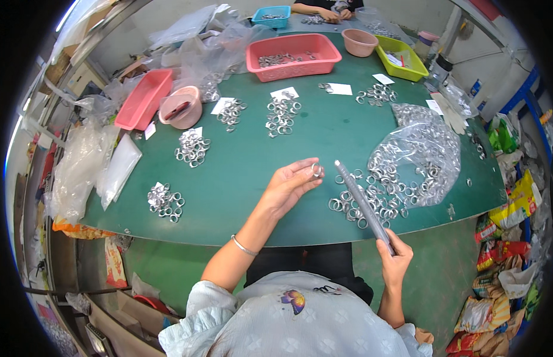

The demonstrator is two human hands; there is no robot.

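Observation:
Between the thumb and fingertips of my left hand [286, 185] is a single silver ring [317, 171], held above the table. My right hand [397, 256] is wrapped round the thick lower end of a grey tapered ring mandrel [361, 202]. Its narrow tip points up and away, a short gap to the right of the ring. Beneath the mandrel lies a loose heap of silver rings [384, 205]. They spill from the mouth of a clear plastic bag [414, 140] full of rings.
Smaller ring piles [283, 116] with white paper slips are spread over the green table [241, 196]. Farther back stand a pink basin [294, 70], a round pink tub [360, 43] and a lime tray [407, 70]. Plastic bags [86, 166] crowd the left edge. Another person's hands [336, 15] work at the far end.

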